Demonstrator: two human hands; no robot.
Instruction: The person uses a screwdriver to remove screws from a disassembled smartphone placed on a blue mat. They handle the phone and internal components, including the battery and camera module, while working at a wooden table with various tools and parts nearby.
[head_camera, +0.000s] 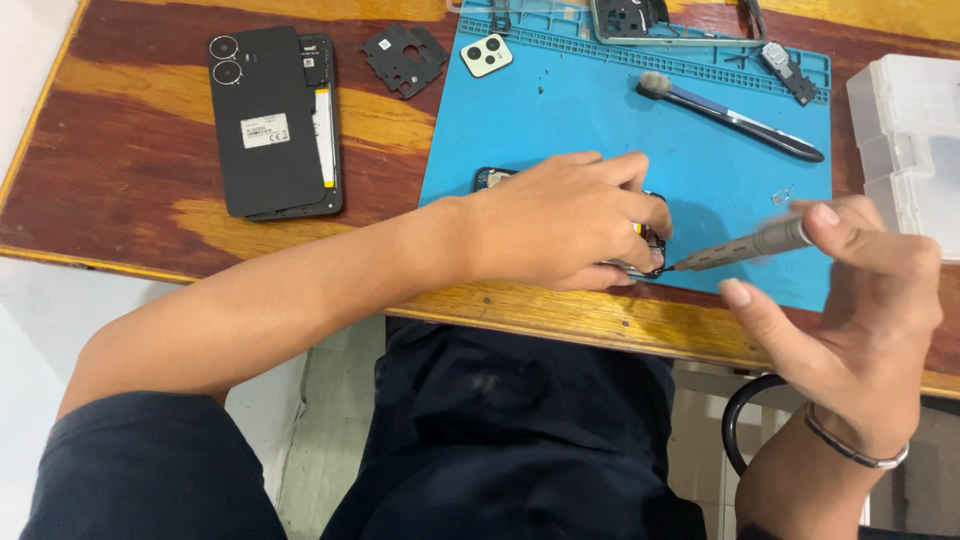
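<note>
A brown wooden bench (120, 150) with worn yellow patches fills the top of the view, and a blue mat (600, 120) lies on it. All places here are told from the blue mat. On the mat's near edge lies an opened phone (492, 177), and most of it is hidden under the left hand (565, 220). The left hand lies flat on the phone and presses it down, fingers curled over its far end. The right hand (860, 300) is just off the mat's near right corner and pinches a thin grey screwdriver (745, 245) between thumb and fingers. The tip of the screwdriver touches the phone's edge right beside the left fingers. A silver bracelet (855, 445) sits on the right wrist. Near the far side of the mat lies a dark brush (735, 118) with pale bristles, and a small white camera cover (486, 55) lies at the far left corner. A phone frame (680, 25) rests on the far edge. Left of the mat, on the bare wood, lie a black phone back (270, 120) and a small black plate (404, 58). Right of the mat stands a clear plastic box (905, 140).
</note>
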